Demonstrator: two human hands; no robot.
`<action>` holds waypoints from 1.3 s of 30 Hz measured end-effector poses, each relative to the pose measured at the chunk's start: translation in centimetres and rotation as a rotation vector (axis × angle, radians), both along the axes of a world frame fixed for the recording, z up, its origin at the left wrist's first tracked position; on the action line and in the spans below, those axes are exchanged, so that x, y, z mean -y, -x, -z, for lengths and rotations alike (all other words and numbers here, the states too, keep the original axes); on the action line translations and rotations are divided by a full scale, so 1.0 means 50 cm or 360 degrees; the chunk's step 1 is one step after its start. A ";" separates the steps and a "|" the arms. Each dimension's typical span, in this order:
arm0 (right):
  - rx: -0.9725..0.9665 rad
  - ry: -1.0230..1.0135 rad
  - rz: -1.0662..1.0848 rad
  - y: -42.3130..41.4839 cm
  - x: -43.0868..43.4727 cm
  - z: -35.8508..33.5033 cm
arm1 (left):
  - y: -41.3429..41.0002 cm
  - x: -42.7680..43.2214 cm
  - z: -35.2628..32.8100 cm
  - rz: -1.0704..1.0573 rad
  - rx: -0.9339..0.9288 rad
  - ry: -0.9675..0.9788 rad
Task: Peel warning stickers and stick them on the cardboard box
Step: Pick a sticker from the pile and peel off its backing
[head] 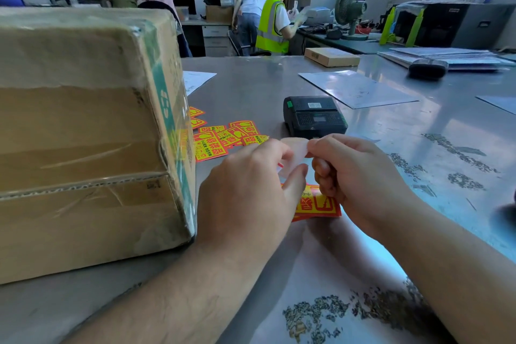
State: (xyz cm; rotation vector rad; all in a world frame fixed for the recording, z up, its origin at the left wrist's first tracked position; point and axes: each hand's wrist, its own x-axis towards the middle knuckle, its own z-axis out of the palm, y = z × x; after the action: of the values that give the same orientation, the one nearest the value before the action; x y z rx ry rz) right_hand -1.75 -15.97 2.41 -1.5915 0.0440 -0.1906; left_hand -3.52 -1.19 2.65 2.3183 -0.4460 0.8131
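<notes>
Head-worn view, looking down, close in

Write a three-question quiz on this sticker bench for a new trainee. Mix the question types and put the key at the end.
1. True or false: the left hand and the right hand both pinch the whitish sheet.
2. The loose stickers lie between the cardboard box and: A) the black device; B) a laptop; C) a tape roll.
3. Fill in: the red-yellow sticker below the hands lies on the ____.
Key: 1 true; 2 A; 3 table.
</notes>
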 end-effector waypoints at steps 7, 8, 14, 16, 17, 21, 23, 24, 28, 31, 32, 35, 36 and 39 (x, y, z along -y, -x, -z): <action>-0.0008 -0.0107 -0.0079 0.004 0.001 -0.003 | -0.009 -0.003 0.005 0.0021 0.0116 -0.0039; -0.0009 -0.0143 -0.0107 0.004 0.001 -0.004 | -0.010 -0.004 0.006 0.0022 0.0123 -0.0031; -0.0010 -0.0337 -0.0250 0.004 0.003 -0.014 | -0.015 -0.006 0.009 0.0017 0.0061 0.0453; -0.0032 -0.0541 -0.0176 0.000 0.010 -0.019 | -0.012 -0.007 0.008 0.0101 -0.0030 0.0692; -0.0028 -0.0620 -0.0110 -0.003 0.015 -0.022 | -0.011 -0.006 0.007 0.0152 -0.0084 0.0794; 0.0067 -0.0326 0.0193 -0.013 0.031 -0.012 | -0.012 -0.003 0.008 0.0287 -0.0441 0.1464; 0.0083 -0.0173 0.0197 -0.016 0.032 -0.004 | -0.016 -0.001 0.007 0.0260 -0.0606 0.1750; 0.0091 -0.0119 0.0165 -0.015 0.031 -0.003 | -0.018 -0.001 0.006 0.0251 -0.0645 0.1832; 0.0170 0.0082 0.0118 -0.006 0.025 -0.007 | -0.018 -0.003 0.006 0.0250 -0.0659 0.1897; 0.0215 0.0099 0.0074 -0.002 0.024 -0.009 | -0.013 -0.001 0.003 0.0280 -0.0671 0.1920; 0.0214 0.0068 0.0047 -0.001 0.024 -0.010 | -0.011 0.000 0.001 0.0294 -0.0677 0.1935; 0.0208 0.0000 -0.0014 -0.002 0.026 -0.010 | -0.008 0.002 -0.003 0.0323 -0.0694 0.1945; 0.0213 -0.0004 -0.0025 -0.002 0.026 -0.010 | -0.007 0.002 -0.004 0.0321 -0.0694 0.1939; 0.0247 0.0005 -0.0012 -0.003 0.027 -0.009 | -0.012 -0.001 0.005 0.0310 -0.0672 0.1881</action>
State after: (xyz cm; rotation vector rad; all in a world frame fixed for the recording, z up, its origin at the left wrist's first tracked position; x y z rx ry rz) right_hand -1.60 -17.31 2.87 -1.5754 -0.0830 -0.3076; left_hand -2.94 -1.13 2.40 1.2420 0.0354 0.2995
